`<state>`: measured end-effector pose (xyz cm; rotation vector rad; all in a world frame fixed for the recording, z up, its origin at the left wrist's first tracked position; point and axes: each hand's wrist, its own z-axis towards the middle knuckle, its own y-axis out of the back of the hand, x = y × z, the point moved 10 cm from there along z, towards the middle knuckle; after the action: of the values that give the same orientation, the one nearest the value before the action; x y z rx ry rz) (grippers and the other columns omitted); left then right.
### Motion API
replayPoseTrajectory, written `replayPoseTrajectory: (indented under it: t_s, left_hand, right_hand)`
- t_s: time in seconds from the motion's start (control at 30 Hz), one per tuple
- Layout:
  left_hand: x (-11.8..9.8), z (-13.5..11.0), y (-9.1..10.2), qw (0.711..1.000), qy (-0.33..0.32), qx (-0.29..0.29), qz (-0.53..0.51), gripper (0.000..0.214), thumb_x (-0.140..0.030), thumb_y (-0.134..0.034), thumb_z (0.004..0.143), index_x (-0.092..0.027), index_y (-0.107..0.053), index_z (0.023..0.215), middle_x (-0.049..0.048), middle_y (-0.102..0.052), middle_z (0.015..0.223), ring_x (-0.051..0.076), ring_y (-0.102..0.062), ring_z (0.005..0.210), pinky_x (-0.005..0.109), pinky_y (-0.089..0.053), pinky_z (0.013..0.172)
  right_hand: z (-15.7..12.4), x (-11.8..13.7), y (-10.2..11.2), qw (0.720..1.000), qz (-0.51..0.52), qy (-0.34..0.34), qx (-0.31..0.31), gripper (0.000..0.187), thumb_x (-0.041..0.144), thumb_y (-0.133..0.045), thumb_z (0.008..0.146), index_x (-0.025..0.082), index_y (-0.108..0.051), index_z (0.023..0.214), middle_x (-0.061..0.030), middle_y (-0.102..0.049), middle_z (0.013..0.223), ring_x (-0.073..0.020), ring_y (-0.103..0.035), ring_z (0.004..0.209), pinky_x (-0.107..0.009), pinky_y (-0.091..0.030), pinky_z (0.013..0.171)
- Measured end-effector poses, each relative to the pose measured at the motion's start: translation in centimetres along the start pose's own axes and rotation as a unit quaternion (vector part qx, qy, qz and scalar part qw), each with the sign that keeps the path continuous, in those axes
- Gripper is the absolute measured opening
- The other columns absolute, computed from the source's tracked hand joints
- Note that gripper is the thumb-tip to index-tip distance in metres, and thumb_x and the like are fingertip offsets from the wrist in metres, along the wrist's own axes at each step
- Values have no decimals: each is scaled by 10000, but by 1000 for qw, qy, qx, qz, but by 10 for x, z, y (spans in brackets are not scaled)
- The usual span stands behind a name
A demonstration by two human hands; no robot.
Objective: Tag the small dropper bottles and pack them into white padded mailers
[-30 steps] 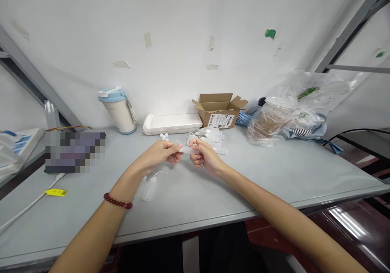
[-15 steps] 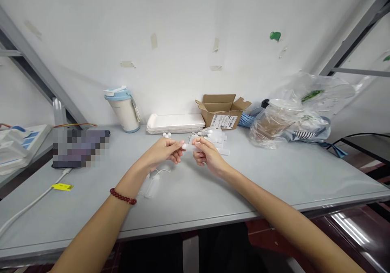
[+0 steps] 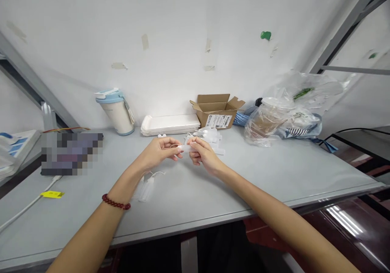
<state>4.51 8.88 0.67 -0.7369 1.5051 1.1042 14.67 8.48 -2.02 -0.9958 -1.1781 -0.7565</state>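
Observation:
A small translucent plastic tube with a white end (image 3: 184,147) is held between my hands in the middle of the desk. My right hand (image 3: 204,154) is closed around its body with thumb and fingers. At the white end, the fingertips of my left hand (image 3: 161,151) pinch together, and a thin white cord loops out there. Two similar tubes (image 3: 147,189) with white cords lie near my left wrist. Behind my right hand is a small heap of clear tubes and white caps (image 3: 210,135). Two white round pieces (image 3: 161,135) lie beyond my left hand.
Along the wall stand a blue-lidded tumbler (image 3: 117,112), a stack of white trays (image 3: 170,123) and an open cardboard box (image 3: 217,112). A bagged drink cup (image 3: 268,120) is at the right. A blurred-out device (image 3: 71,153) with a white cable lies at the left.
The view has turned slightly right, so most things appear further left. A looped cord now shows at my left fingertips. My right hand keeps its grip on the tube.

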Motion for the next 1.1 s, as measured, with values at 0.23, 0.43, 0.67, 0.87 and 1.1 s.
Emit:
replayPoseTrajectory:
  t_s: [0.23,0.43,0.67,0.87,1.1]
  left_hand:
    - [9,-2,-10,998,43,53,-9,360,-487,-578,793,-141,-626,708,41,-644,735,150,-622,634,305,-504,652]
    - [14,0,1,997,57,6,-44,319,-444,-617,771,-134,-620,698,21,-621,681,130,-597,583,284,-484,622]
    - [14,0,2,997,53,11,-49,317,-438,-643,746,-128,-620,689,34,-622,693,131,-589,598,286,-478,628]
    - [9,1,3,1000,20,3,12,284,-421,-667,714,-139,-647,734,30,-640,677,138,-586,607,294,-485,651]
    - [12,5,-1,999,14,-3,44,353,-483,-622,745,-132,-639,775,59,-671,736,170,-628,656,305,-497,631]
  right_hand:
    - [1,2,0,999,-29,16,2,230,444,-512,815,238,-413,828,109,-226,529,-61,-220,439,-184,-215,424]
    - [-4,21,23,954,-204,178,-129,253,428,-454,873,227,-438,1027,25,-450,755,-97,-439,590,-229,-370,519]
    - [-5,25,19,934,-280,185,-122,250,355,-450,878,230,-553,1067,-12,-487,786,-132,-475,672,-247,-390,567]
    - [-4,23,22,946,-248,165,-126,213,351,-459,860,208,-574,968,19,-457,667,-119,-446,586,-242,-361,541]
    - [5,11,30,963,-202,127,-122,291,444,-455,849,181,-560,915,28,-451,636,-97,-421,522,-240,-368,497]
